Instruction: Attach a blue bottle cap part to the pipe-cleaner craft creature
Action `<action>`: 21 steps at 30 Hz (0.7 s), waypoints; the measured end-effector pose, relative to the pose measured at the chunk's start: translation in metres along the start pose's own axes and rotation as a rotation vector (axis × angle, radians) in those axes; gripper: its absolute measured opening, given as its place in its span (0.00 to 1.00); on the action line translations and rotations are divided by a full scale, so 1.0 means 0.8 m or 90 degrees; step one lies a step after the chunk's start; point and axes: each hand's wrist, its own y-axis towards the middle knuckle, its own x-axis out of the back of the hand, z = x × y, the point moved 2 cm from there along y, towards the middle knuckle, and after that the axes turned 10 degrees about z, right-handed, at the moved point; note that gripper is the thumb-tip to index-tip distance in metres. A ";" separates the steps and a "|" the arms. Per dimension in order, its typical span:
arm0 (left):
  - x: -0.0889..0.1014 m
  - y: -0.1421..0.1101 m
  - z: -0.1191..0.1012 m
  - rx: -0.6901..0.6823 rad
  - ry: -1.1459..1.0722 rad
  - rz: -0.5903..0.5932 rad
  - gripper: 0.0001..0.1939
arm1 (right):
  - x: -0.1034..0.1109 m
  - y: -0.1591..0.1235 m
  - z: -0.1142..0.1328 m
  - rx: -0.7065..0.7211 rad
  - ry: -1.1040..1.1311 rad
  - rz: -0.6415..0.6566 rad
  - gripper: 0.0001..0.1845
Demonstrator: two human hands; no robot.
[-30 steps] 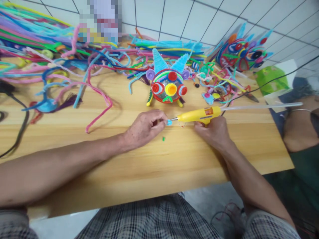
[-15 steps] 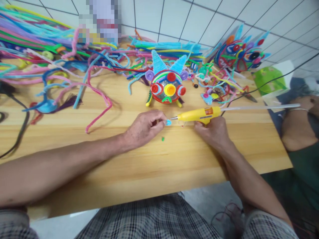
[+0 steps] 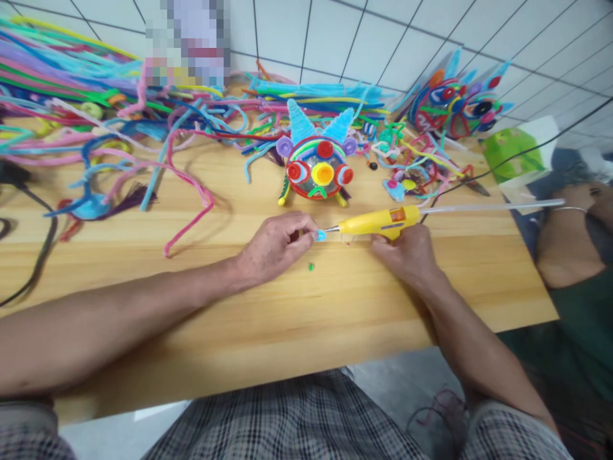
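My left hand (image 3: 280,246) pinches a small light-blue piece (image 3: 320,236), perhaps coiled pipe cleaner, between thumb and fingertips. A yellow hot glue gun (image 3: 378,222) is gripped in my right hand (image 3: 412,252), its metal nozzle at the blue piece; whether they touch I cannot tell. A clear glue stick (image 3: 493,206) sticks out of its back end. Just beyond my hands stands a decorated figure (image 3: 320,169) with light-blue pipe-cleaner horns, red and yellow round parts and yellow-tipped feet. On the wood below my left fingertips lies a tiny green scrap (image 3: 311,267).
Heaps of coloured pipe cleaners (image 3: 62,83) cover the table's (image 3: 268,326) back left. More scraps (image 3: 431,166) and two similar figures (image 3: 454,105) are at the back right. A black cable (image 3: 522,153) crosses the right side. Another person's arm (image 3: 565,236) is beyond the right edge.
Both hands keep almost the same pose, with the nozzle staying at the blue piece. The whole view shifts slightly, so things appear a little further left.
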 end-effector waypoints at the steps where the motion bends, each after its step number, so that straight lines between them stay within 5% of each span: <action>1: 0.000 0.000 0.000 -0.001 0.001 -0.001 0.06 | 0.000 0.000 0.003 0.009 0.000 0.003 0.05; 21: 0.000 -0.001 0.001 0.034 -0.014 0.010 0.07 | -0.003 -0.003 0.001 0.025 0.042 0.004 0.07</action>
